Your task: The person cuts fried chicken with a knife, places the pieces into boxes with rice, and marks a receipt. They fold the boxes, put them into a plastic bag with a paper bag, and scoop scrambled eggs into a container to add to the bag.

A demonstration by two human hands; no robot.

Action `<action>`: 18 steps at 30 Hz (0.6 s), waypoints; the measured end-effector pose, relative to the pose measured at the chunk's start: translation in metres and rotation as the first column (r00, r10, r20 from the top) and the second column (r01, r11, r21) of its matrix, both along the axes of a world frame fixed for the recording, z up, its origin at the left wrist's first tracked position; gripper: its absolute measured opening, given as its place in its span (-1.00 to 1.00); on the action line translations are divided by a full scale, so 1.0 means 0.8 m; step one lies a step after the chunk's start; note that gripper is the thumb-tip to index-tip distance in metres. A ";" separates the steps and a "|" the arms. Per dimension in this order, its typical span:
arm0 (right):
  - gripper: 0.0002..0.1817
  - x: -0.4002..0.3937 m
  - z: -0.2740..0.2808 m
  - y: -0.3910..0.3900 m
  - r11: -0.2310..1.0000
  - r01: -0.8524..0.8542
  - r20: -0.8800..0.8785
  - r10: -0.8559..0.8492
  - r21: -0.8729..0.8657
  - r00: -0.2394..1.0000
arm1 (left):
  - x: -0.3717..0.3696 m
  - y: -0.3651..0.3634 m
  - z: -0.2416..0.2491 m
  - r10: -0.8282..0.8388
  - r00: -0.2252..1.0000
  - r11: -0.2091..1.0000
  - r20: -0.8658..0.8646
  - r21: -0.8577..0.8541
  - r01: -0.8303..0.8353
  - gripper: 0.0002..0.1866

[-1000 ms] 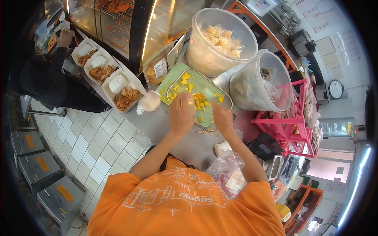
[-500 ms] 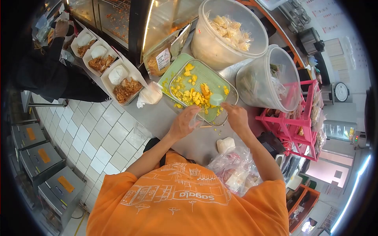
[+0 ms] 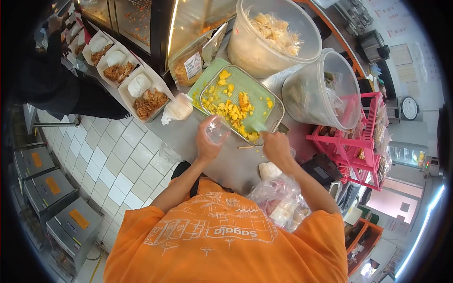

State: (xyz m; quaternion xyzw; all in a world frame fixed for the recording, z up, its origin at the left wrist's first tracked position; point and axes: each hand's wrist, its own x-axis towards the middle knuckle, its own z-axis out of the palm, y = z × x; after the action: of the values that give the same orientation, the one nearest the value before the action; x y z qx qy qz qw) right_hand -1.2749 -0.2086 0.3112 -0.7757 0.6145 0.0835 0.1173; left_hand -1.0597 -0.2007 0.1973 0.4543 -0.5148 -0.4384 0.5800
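My left hand (image 3: 206, 145) grips a small clear plastic cup (image 3: 217, 130) at the near left edge of a shallow tray (image 3: 283, 114). Closed round the handle of a pale green scoop (image 3: 258, 126), my right hand (image 3: 277, 147) is at the tray's near right side. The scoop's head is blurred and overlaps the tray's near part. Crumbled yellow scrambled egg (image 3: 238, 112) lies scattered over the tray's green mesh liner, thickest toward the near side. A green board (image 3: 200, 89) shows under the tray's left end.
Open boxes with rice and fried chicken (image 3: 150, 104) line the counter at left, beside a person in dark clothes (image 3: 52, 89). A wrapped white bundle (image 3: 178, 108) sits near the tray. Large clear tubs (image 3: 243, 54) and a pink rack (image 3: 351, 155) stand beyond and right. Plastic bags (image 3: 283, 200) lie close to me.
The cup in my left hand has moved left and toward me, away from the egg. My right hand has drawn slightly nearer me, tilting the scoop.
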 end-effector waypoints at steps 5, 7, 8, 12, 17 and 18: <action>-0.81 0.023 0.009 0.003 0.997 0.073 0.295 -0.073 0.011 0.953 | 0.005 0.000 -0.011 0.040 0.971 0.994 0.234 -0.112 -0.014 -0.29; -0.69 0.024 0.022 -0.013 0.825 0.374 0.342 -0.528 0.424 0.777 | 0.002 0.001 -0.012 0.066 0.978 0.992 0.200 -0.123 -0.042 -0.30; -0.69 0.022 0.020 -0.018 0.827 0.374 0.346 -0.527 0.421 0.776 | 0.004 -0.001 -0.012 0.066 0.977 0.991 0.202 -0.127 -0.040 -0.30; -0.72 -0.004 -0.011 -0.030 0.788 0.384 0.395 -0.586 0.482 0.707 | 0.004 -0.002 -0.014 0.065 0.974 0.988 0.218 -0.148 -0.033 -0.31; -0.73 -0.039 -0.034 -0.045 0.682 0.378 0.423 -0.704 0.626 0.571 | 0.014 -0.006 -0.011 0.024 0.975 0.987 0.222 -0.159 0.012 -0.30; -0.72 -0.040 -0.028 -0.041 0.841 0.350 0.447 -0.521 0.412 0.727 | 0.016 -0.006 -0.011 0.012 0.975 0.986 0.221 -0.162 0.025 -0.30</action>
State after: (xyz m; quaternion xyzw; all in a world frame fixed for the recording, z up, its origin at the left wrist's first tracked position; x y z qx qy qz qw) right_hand -1.3072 -0.2416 0.2891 -0.5710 0.7018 -0.0778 0.4187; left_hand -1.0468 -0.2059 0.1887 0.4492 -0.6121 -0.3431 0.5530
